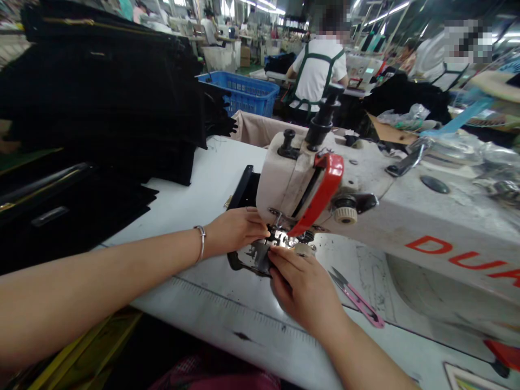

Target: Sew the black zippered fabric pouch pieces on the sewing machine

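A cream sewing machine (365,184) with a red guard (323,187) stands on the white table (211,179). My left hand (235,230) reaches in from the left, fingers pinched together at the needle area (280,235). My right hand (303,287) comes from below, fingertips pressed at the same spot. Both touch a small dark piece (254,260) lying under the presser foot; what each fingertip grips is too small to make out. A silver bracelet (201,242) sits on my left wrist.
Pink thread snips (357,298) lie on the table right of my right hand. A tall stack of black fabric pieces (105,97) fills the left side. A blue basket (244,92) and other workers in green aprons (319,70) are behind.
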`<state>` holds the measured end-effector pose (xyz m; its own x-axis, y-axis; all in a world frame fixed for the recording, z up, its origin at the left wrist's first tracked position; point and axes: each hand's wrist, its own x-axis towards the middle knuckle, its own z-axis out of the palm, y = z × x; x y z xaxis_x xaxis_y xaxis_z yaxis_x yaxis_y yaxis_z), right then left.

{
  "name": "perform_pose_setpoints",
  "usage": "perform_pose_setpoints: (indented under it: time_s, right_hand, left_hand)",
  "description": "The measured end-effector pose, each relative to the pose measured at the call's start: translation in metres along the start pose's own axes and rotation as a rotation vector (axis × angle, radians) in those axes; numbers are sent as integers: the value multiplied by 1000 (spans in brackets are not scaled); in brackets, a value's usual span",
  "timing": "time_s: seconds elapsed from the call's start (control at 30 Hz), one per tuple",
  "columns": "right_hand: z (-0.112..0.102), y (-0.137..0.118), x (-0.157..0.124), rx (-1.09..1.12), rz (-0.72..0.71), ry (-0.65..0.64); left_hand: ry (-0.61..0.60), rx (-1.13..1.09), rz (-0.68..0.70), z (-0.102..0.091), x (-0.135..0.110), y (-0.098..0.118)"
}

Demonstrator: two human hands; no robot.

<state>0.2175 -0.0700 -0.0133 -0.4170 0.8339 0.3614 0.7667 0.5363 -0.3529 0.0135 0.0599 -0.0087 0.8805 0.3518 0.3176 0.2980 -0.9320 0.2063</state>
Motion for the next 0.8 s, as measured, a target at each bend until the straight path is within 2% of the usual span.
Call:
perform_pose_setpoints:
  time_s: [0.1, 0.3, 0.63, 0.73, 0.8]
  right_hand:
    - [0, 0, 1, 4, -4, 14]
    - [-2, 0, 5, 27, -5, 31]
    - [-1, -1, 4, 10, 11, -7]
    - [-2, -2, 4, 12, 18, -16]
    - [-3, -2, 3, 15, 6, -18]
  left_hand:
    - [8, 12, -53, 1, 3, -3]
    - [37, 1, -33, 1, 4, -4]
    - [14, -23, -102, 0, 4, -7]
    - [-18, -10, -120, -6, 7, 1]
    - [-72, -12, -167, -13, 8, 13]
